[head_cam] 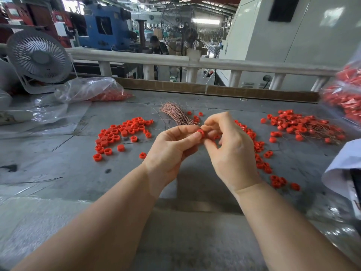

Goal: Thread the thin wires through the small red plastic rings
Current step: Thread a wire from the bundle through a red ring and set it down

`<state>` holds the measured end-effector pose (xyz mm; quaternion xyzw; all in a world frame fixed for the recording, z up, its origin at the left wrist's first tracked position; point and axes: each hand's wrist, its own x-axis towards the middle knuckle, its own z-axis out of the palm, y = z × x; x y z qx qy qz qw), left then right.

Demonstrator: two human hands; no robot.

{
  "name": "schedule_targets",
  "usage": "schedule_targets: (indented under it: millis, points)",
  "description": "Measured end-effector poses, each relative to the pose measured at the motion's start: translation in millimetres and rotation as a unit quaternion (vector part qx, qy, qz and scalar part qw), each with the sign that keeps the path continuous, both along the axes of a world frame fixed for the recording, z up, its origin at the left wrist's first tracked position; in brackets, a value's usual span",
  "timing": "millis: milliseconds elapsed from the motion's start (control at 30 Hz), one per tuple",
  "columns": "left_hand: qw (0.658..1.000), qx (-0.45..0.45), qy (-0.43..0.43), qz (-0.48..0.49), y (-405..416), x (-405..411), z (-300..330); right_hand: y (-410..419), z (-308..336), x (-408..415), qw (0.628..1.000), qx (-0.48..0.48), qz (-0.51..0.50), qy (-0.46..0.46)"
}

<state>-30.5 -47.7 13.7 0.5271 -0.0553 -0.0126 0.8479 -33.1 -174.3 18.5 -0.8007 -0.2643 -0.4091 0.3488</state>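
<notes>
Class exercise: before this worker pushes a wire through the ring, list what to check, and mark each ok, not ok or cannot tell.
1. Red ring pinched by left hand: ok.
2. Right hand at the ring: ok.
3. Wire between the right fingers: cannot tell, too thin.
4. Ring's hole facing the wire: cannot tell.
5. Wire bundle behind the hands: ok.
6. Loose rings on the table: ok.

Daylit factory hall, blue machine (103, 26) behind railing (175, 61).
</notes>
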Motion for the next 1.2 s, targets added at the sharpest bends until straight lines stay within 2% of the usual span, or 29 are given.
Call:
schedule_targets:
  millis: [300,867,1200]
  points:
    - [0.999,-0.046,-0.029,0.007,-1.2,-0.2,2.4,-0.5,-0.5,3.7,0.999,0.03,-0.012,0.021]
    - [0.994,0.07,-0.082,0.032,-5.9,-7.2,6.8,-2.2,1.6,3.5,0.998,0.061,-0.024,0.018]
    - [0.992,0.083,-0.072,0.065,-3.5,-4.9,5.7,-1.2,1.2,5.1,0.996,0.079,-0.023,0.034]
